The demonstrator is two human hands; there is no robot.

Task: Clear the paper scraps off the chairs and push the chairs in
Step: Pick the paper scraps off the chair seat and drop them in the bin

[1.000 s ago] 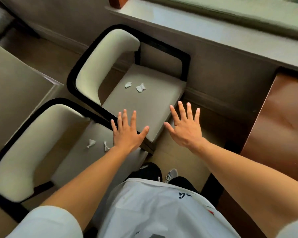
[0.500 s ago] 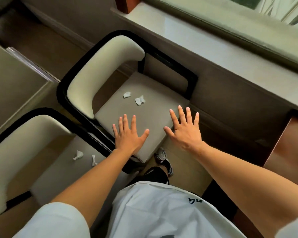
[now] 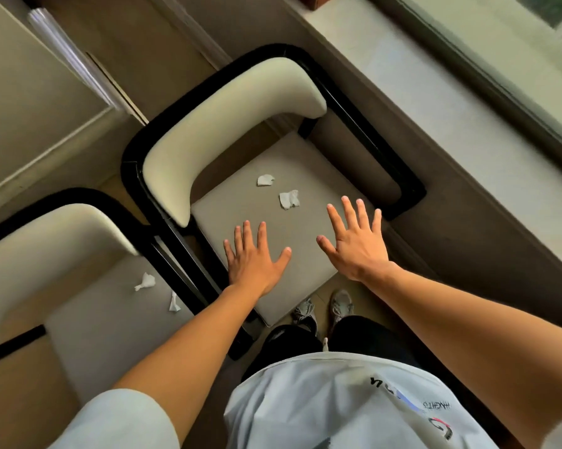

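Bare seat (image 3: 273,228) lies open before the scraps (image 3: 288,199).

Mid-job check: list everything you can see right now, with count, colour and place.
cream-backed black-framed chairs: 2; far chair centre, near chair lower left
white paper scraps on far chair's grey seat: 2;
white paper scraps on near chair's grey seat: 2;
pale stone ledge: 1; upper right, under window
beige table: 1; upper left
grey shoes: 2; floor, below far seat
white T-shirt: 1; bottom centre
left hand: open, fingers spread over far seat
right hand: open, fingers spread over far seat
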